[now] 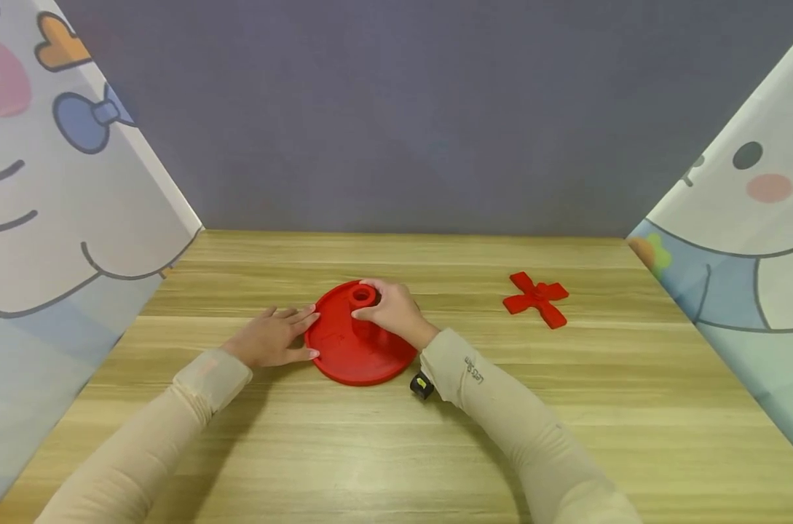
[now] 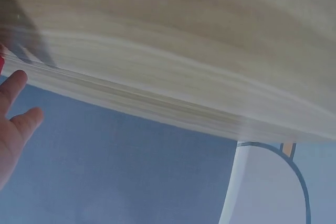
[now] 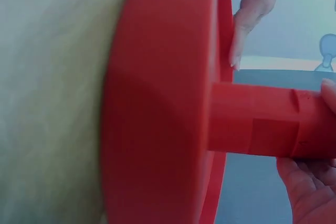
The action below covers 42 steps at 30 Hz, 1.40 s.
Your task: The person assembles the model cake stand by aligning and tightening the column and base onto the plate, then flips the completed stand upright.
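A round red dish [image 1: 330, 348] with a raised rim stands on the table, and a hollow red post [image 1: 362, 294] rises from its middle. My right hand [image 1: 396, 314] grips the post near its top, thumb on the near side and fingers on the far side. In the right wrist view the post [image 3: 257, 119] meets the dish [image 3: 157, 103], with fingers around its outer end. My left hand [image 1: 274, 338] lies at the dish's left rim, fingers spread and mostly straight, fingertips touching it. In the left wrist view only some of its fingers show.
To the right lies a flat red cross-shaped piece [image 1: 536, 300] with a small knob at its centre. A small black object [image 1: 421, 386] with a yellow mark sits beside the right cuff. A grey wall [image 1: 409, 124] backs the wooden table [image 1: 317, 451], with cartoon-printed cloth [image 1: 756, 276] on both sides.
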Tool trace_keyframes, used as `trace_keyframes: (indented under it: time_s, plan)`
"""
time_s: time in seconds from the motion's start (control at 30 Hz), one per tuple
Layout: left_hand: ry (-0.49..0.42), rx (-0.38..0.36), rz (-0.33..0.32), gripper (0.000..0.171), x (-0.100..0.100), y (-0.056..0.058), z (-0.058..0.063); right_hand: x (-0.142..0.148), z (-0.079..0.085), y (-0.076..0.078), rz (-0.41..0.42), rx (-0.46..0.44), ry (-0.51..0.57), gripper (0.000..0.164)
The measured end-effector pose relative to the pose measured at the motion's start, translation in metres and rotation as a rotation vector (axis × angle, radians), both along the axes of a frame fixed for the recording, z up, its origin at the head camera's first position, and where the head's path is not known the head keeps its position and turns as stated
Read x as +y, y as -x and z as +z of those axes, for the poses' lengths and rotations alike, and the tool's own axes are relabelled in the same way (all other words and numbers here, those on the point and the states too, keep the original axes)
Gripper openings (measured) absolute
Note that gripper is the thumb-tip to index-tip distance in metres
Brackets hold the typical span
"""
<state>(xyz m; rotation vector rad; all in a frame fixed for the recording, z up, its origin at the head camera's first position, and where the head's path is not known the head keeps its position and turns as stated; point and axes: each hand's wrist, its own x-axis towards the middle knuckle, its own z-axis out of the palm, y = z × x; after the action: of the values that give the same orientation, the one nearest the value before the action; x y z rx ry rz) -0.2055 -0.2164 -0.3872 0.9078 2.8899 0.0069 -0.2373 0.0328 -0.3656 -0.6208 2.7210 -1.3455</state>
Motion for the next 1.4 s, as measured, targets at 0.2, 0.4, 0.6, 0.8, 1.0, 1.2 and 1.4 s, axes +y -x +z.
trace_keyframes:
  time_s: [0.2, 0.4, 0.6, 0.8, 1.0, 1.2, 1.4]
  plan:
    - [0.077, -0.011, 0.011, 0.077, -0.002, 0.002, 0.007, -0.003, 0.000, 0.001, 0.033, 0.007, 0.000, 0.054]
    - [0.051, -0.023, 0.008, 0.080, 0.002, 0.002, 0.004, 0.014, 0.009, 0.006, 0.119, -0.051, -0.042, 0.062]
    - [0.032, 0.002, -0.005, 0.078, 0.006, 0.005, 0.000, 0.060, 0.017, 0.014, 0.130, -0.015, -0.085, 0.062]
    - [0.048, -0.015, 0.014, 0.078, 0.003, 0.004, 0.001, 0.114, 0.012, 0.022, 0.078, -0.019, -0.056, 0.059]
    - [0.040, -0.027, 0.017, 0.078, 0.000, 0.002, 0.001, 0.171, 0.010, 0.026, -0.046, -0.064, -0.149, 0.059]
    - [0.013, -0.043, 0.023, 0.079, -0.002, 0.001, -0.002, 0.217, 0.009, 0.020, -0.141, -0.064, -0.242, 0.060]
    - [-0.001, -0.025, 0.018, 0.080, -0.003, 0.003, -0.003, 0.256, 0.008, 0.011, -0.190, -0.088, -0.253, 0.062]
